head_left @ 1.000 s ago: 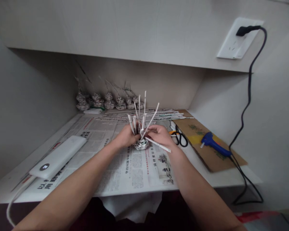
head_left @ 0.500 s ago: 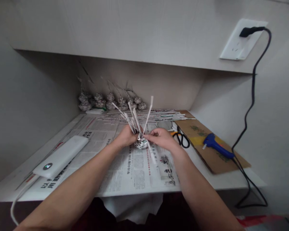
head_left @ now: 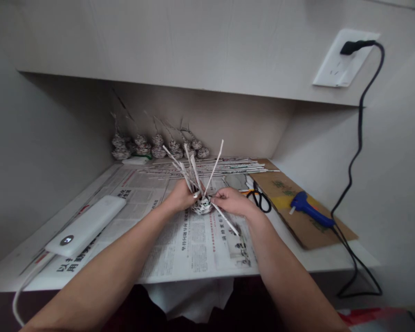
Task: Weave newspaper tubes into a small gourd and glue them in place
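A small round piece woven from rolled newspaper strips [head_left: 202,206] sits between my hands above the newspaper sheet. Several paper sticks [head_left: 194,168] rise out of its top, fanning apart. My left hand [head_left: 182,196] is closed around its left side and the bases of the sticks. On the right, my right hand [head_left: 230,200] pinches with thumb and forefinger at a paper strip [head_left: 226,220], which slants down to the right from the weave. The fingertips partly hide where that strip meets the piece.
Finished woven gourds [head_left: 158,146] line the back wall. Loose paper sticks [head_left: 228,167] lie before them. Scissors [head_left: 259,201], a blue glue gun [head_left: 311,210] on cardboard [head_left: 297,230] and its cord are at right. A white power bank [head_left: 86,226] lies left on newspaper [head_left: 162,258].
The loose strip has swung outward to the right and now lies at a flatter slant. My right hand has shifted slightly right and down; my left hand keeps its hold.
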Motion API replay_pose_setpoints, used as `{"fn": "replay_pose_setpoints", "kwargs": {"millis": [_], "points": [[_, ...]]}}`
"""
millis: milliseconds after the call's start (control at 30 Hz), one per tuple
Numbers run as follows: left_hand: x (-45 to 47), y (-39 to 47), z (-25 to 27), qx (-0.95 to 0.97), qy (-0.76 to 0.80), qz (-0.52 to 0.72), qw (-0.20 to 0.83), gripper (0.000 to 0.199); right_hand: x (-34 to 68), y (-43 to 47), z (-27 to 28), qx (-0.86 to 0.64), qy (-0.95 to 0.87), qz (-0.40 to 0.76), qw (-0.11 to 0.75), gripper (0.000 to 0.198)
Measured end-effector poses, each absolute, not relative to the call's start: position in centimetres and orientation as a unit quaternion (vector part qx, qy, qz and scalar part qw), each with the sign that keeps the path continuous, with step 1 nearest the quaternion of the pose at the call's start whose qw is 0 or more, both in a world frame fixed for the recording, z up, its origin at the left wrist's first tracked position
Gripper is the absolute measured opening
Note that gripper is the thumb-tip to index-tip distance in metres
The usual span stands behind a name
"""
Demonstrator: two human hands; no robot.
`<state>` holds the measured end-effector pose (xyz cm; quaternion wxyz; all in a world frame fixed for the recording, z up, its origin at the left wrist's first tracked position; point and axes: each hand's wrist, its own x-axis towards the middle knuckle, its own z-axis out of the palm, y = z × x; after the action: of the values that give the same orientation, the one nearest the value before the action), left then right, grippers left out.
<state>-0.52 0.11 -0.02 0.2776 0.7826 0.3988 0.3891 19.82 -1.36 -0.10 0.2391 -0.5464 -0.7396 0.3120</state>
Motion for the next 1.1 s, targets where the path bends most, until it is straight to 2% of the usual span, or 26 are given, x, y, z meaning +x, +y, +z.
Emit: {"fn": "replay_pose_setpoints", "kwargs": {"millis": [133, 300, 400, 567, 667, 800, 1100], "points": [[-0.5, -0.1, 0.3, 0.79, 0.396, 0.383, 0.269, 0.017, 19.7, -0.9, -1.0, -0.555, -0.691, 0.346, 0.309, 0.02], [-0.5, 0.0, 0.1, 0.793, 0.388, 0.386, 0.268, 0.016, 18.0, -0.7, -1.7, -0.517, -0.585, 0.46, 0.423, 0.026], [-0.4, 0.1, 0.0, 0.792, 0.383, 0.387, 0.278, 0.018, 17.3, -0.9, -1.6, -0.517, -0.556, 0.453, 0.468, 0.024], [-0.2, 0.0, -0.1, 0.772, 0.4, 0.412, 0.272, 0.02, 16.9, -1.9, -0.9, -0.546, -0.654, 0.276, 0.446, 0.014], [0.1, -0.2, 0.1, 0.769, 0.42, 0.406, 0.259, 0.018, 16.8, -2.3, -0.7, -0.541, -0.677, 0.218, 0.45, 0.01], [0.6, -0.5, 0.0, 0.739, 0.459, 0.415, 0.268, 0.008, 16.7, -2.1, -0.7, -0.554, -0.681, 0.203, 0.433, 0.008], [0.4, 0.5, -0.9, 0.68, 0.465, 0.462, 0.328, 0.013, 16.8, -2.3, -0.6, -0.497, -0.722, 0.216, 0.431, 0.014]]}}
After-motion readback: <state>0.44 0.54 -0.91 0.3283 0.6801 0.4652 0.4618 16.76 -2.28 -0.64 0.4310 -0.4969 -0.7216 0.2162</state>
